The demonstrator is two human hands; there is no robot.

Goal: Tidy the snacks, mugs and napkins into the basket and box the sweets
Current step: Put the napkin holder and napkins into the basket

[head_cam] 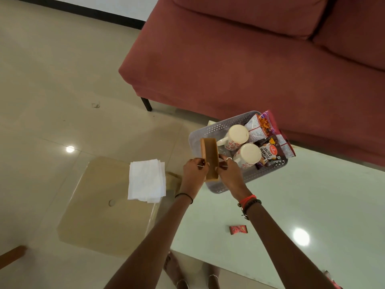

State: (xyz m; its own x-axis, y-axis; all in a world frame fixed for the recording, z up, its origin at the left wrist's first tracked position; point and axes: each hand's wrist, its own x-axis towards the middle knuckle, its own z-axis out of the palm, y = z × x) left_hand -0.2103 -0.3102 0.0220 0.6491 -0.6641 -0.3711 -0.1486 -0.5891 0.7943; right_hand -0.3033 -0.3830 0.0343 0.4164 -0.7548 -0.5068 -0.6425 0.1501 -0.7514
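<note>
Head view: both hands, left (pixel 194 170) and right (pixel 227 171), have a grip on the open brown box (pixel 210 158) at the basket (pixel 210 130) rim, so boxing seems underway, next fetching the red sweet (pixel 238 229) lying nearer than the basket on the bench (pixel 312 195).

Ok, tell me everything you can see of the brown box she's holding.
The brown box is long, narrow and shallow, looks like plain cardboard, and is open, showing an empty-looking inside. It is tilted up on end, open face toward the camera. The left hand and the right hand pinch its long sides near the lower end, over the near corner of the grey basket. Whether its bottom rests on the basket is unclear.
</note>
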